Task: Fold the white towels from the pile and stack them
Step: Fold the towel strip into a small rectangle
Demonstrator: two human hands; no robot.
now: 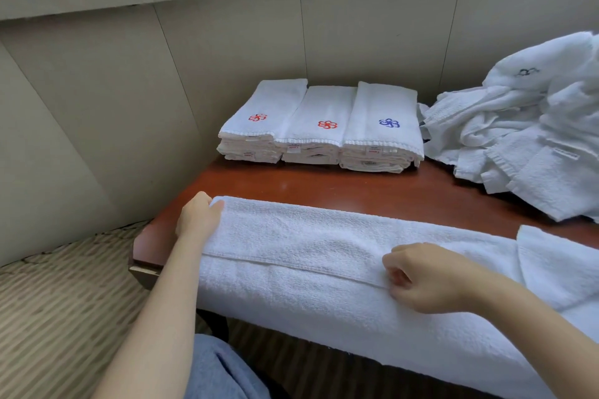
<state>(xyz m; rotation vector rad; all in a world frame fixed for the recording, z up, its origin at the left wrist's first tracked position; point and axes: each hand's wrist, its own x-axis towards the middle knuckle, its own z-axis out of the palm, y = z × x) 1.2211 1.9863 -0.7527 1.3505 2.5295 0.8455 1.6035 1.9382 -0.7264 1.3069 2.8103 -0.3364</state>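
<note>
A long white towel (311, 256) lies folded lengthwise along the near edge of a reddish-brown table (340, 186), its front part hanging over the edge. My left hand (199, 215) grips the towel's far left corner. My right hand (424, 277) pinches the folded hem near the towel's middle. At the back of the table stand three stacks of folded white towels (319, 126) side by side, two topped with red flower logos and one with a blue logo. A loose pile of unfolded white towels (525, 126) lies at the right.
A beige panelled wall runs behind the table. Striped carpet (61, 301) covers the floor at the left, below the table's left corner (142, 264). My knee in grey trousers (220, 369) shows under the table's front edge.
</note>
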